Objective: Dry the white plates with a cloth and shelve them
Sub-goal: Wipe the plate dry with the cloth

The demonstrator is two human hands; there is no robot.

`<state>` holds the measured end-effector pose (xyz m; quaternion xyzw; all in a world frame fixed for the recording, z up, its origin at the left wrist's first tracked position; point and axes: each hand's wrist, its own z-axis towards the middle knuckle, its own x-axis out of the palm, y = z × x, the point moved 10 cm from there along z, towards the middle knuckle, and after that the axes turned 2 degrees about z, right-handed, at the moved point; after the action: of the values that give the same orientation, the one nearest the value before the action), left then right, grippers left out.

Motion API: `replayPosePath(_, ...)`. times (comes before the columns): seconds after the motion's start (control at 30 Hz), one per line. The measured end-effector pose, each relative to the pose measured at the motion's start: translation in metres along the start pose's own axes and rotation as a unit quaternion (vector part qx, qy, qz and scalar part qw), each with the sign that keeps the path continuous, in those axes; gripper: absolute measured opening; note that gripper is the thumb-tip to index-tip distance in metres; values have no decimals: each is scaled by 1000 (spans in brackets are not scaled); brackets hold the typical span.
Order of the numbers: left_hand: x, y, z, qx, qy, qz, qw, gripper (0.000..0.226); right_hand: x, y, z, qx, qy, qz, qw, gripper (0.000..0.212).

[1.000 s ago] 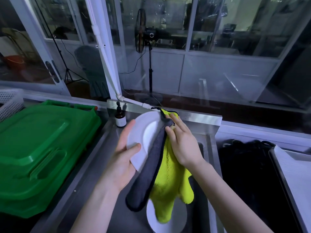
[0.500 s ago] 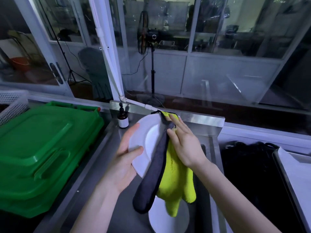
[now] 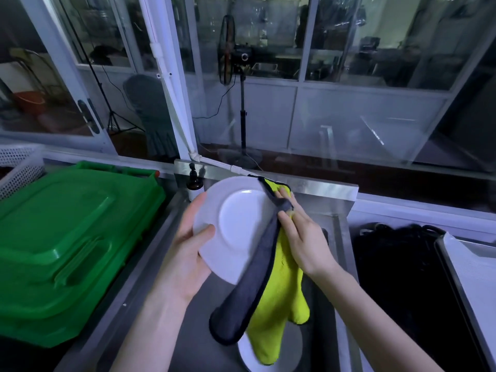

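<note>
Head view, and down at the near edge of the steel table (image 3: 126, 304) a second white plate (image 3: 292, 354) lies flat, its middle hidden behind the hanging tail of the cloth (image 3: 279, 304). Whether the cloth actually touches it, I cannot tell.

Moving up, the cloth is yellow on one face and grey on the other, and it drapes long and loose from the right rim of the white plate (image 3: 236, 224). That plate is up in the air above the middle of the table, tilted with its face toward the camera. The left hand (image 3: 188, 253) grips it at the lower left rim, thumb curled over the front and fingers behind. The right hand (image 3: 300, 237) is on the opposite side, fingers closed on the cloth and pinching it over the plate's right edge, with yellow showing past the fingertips at the top.

Off to the left side of the table sits a big green lidded bin (image 3: 67, 237), and beyond it a white perforated basket (image 3: 18, 162) at the far left corner. To the right there is a black heap (image 3: 402, 264), too dark to make out, beside a pale tray (image 3: 472, 267).

At the far edge, just behind the held plate, stands a dark pump bottle (image 3: 193, 185). Past the glass partition (image 3: 335, 116), a pedestal fan (image 3: 228, 49) stands upright.
</note>
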<state>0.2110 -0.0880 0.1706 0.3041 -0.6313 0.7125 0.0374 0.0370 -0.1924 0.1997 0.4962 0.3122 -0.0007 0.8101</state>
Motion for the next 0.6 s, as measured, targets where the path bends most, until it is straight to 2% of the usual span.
replayPosePath(0.07, -5, -2, 0, 2, -10, -13, 1000, 54, 2, 0, -24, -31, -16, 23, 999, 30)
replayPosePath(0.13, -5, -3, 0, 2, -12, -25, 1000, 53, 10, 8, -49, -71, -22, 13, 997, 41)
replayPosePath(0.33, 5, 2, 9, 9, -46, -42, 998, 57, 61, 58, -76, -223, 19, -180, 958, 48)
replayPosePath(0.43, 10, 7, 11, 5, -44, -26, 999, 52, 73, 74, -67, -261, 11, -263, 929, 48)
replayPosePath(0.5, 6, 7, 11, -3, -51, -52, 997, 51, 74, 71, -68, -281, 17, -283, 917, 49)
replayPosePath(0.6, 2, 1, 9, 4, -49, -84, 995, 51, 58, 55, -76, -280, 10, -252, 927, 50)
